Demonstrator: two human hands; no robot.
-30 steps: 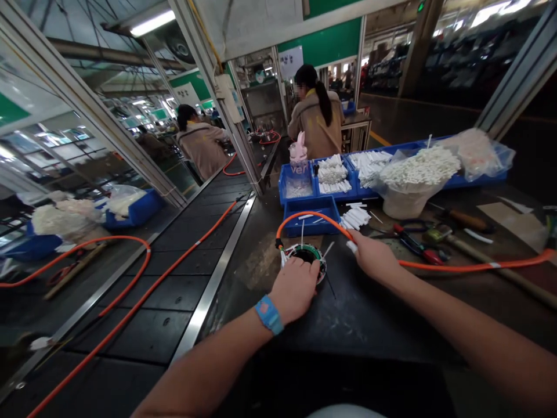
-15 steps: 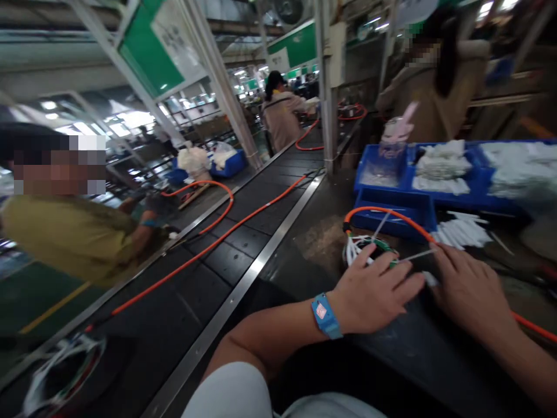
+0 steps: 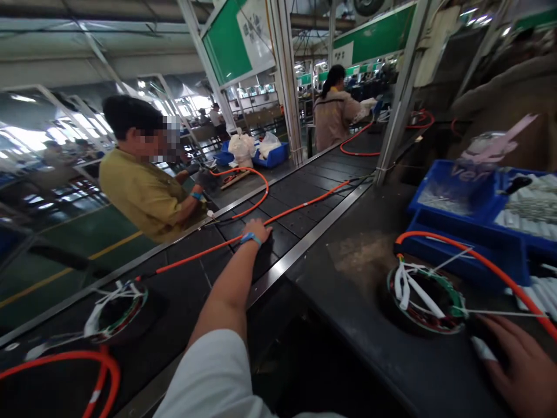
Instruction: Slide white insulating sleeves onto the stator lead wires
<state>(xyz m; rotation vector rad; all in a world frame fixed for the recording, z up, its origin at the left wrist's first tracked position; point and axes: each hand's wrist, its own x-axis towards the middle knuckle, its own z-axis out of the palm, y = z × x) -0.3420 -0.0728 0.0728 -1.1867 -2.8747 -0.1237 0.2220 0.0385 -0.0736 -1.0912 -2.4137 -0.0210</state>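
Observation:
My left hand point(image 3: 260, 231) reaches across the conveyor, its fingers curled over an orange cable point(image 3: 300, 204); the fingertips are partly hidden. On the bench at the right sits a motor stator point(image 3: 429, 299) with a green and dark red winding, white-sleeved leads and its own orange cable point(image 3: 487, 261) arching up and right. White cable ties point(image 3: 505, 313) stick out from the stator. Beside it, my right hand point(image 3: 522, 363) is partly closed, with a small whitish piece point(image 3: 483, 348) at the thumb and fingers, too blurred to name.
Another stator point(image 3: 117, 313) with coiled orange cable lies on the black conveyor point(image 3: 187, 290). Blue bins point(image 3: 470, 232) with white sleeves and a plastic cup point(image 3: 478, 157) stand at the right. A metal post rises by the belt. A co-worker point(image 3: 143, 174) works across it; another point(image 3: 337, 110) farther off.
My left hand has left the stator on the bench and moved left onto the conveyor's orange cable. My right hand has come off the bench cable and lowered beside the stator. The view has turned left.

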